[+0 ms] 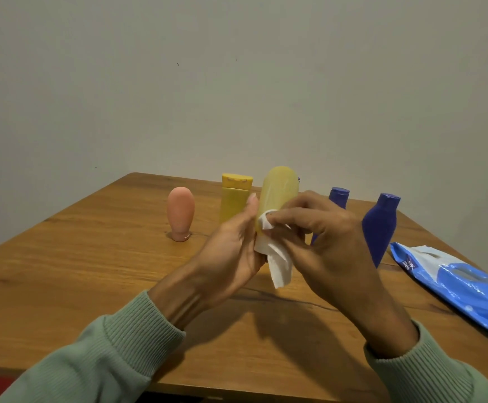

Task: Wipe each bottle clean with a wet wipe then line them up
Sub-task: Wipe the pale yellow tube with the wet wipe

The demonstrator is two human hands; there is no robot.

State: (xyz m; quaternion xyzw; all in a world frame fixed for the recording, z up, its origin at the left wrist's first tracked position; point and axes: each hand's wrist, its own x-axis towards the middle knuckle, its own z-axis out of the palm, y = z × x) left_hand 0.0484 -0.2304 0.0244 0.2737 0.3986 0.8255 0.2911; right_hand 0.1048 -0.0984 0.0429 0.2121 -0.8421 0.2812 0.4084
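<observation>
Yellow bottle (pixel 279 193), centre frame, is gripped by the left hand (pixel 231 248) while the right hand (pixel 324 237) fingers (pixel 283 218) pinch a white wipe (pixel 279 266) against it.

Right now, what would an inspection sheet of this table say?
Surface: wooden table, grain showing.
Job's things: pale yellow bottle lifted; wet wipe on it; pink bottle, yellow bottle, near blue bottle and far blue bottle standing.
Clutter: blue wipes pack, right side.
Hands: left hand grips the pale yellow bottle; right hand's fingers pinch the wet wipe.
Cables: nothing seen.
Surroundings: plain grey wall.
</observation>
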